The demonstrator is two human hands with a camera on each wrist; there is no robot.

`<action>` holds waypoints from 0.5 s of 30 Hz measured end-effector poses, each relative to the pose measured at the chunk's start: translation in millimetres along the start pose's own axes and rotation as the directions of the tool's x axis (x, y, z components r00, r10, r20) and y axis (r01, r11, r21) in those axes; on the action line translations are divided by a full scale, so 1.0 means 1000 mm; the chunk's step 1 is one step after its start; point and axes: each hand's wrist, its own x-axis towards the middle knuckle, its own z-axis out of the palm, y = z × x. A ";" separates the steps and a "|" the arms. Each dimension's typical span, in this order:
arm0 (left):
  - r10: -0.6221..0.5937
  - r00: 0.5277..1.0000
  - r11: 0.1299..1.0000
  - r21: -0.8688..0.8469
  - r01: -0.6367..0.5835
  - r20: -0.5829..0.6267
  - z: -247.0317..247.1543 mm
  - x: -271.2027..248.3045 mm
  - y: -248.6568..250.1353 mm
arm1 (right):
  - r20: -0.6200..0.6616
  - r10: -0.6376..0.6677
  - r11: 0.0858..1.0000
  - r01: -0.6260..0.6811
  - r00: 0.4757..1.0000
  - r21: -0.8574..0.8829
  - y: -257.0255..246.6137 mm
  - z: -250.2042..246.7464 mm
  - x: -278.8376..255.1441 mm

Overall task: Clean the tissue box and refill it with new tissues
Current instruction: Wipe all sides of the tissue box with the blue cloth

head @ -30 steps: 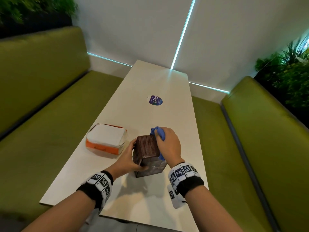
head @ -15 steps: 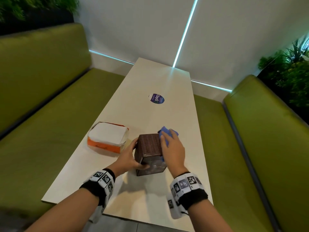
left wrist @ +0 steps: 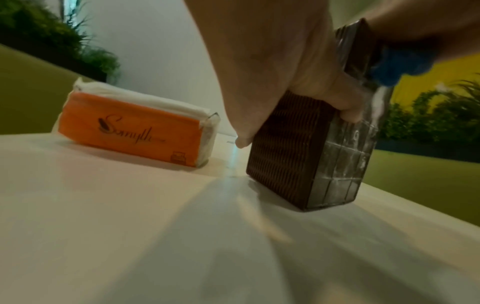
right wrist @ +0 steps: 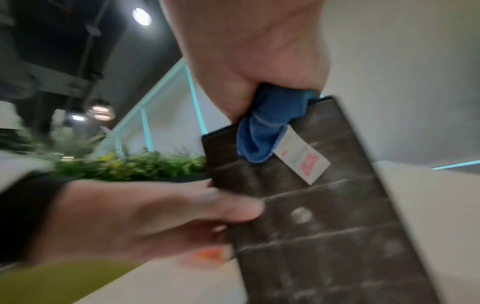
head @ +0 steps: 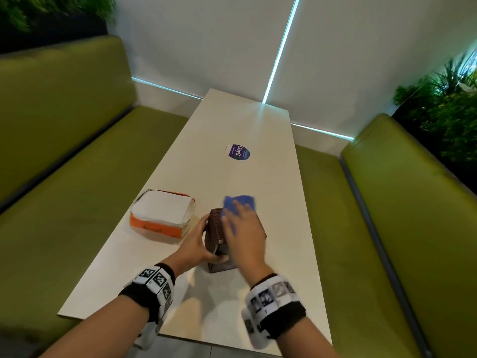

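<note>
Head view: left hand (head: 196,248) grips tissue box (head: 216,228) near table (head: 232,319) edge

Dim, even light; cyan light strips (head: 280,47) glow on the wall and glare on the surface (head: 258,120) beneath. The right hand (head: 245,231) is motion-blurred, wrist views soft and bent at the edges. Faint shadows fall below the hands.
</note>
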 end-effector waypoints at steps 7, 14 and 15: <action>0.003 1.000 0.999 -0.044 -0.002 0.012 -0.002 -0.003 0.006 | 0.112 -0.009 0.980 -0.013 0.994 0.199 0.017 -0.012 0.002; -0.106 0.994 0.944 -0.314 0.104 0.011 -0.014 -0.011 0.014 | 0.349 0.613 0.323 -0.628 0.709 0.708 0.104 -0.053 -0.004; -0.123 0.992 0.913 -0.390 0.118 0.013 -0.018 -0.013 0.017 | 0.417 0.588 0.223 -0.634 0.693 0.740 0.111 -0.054 -0.014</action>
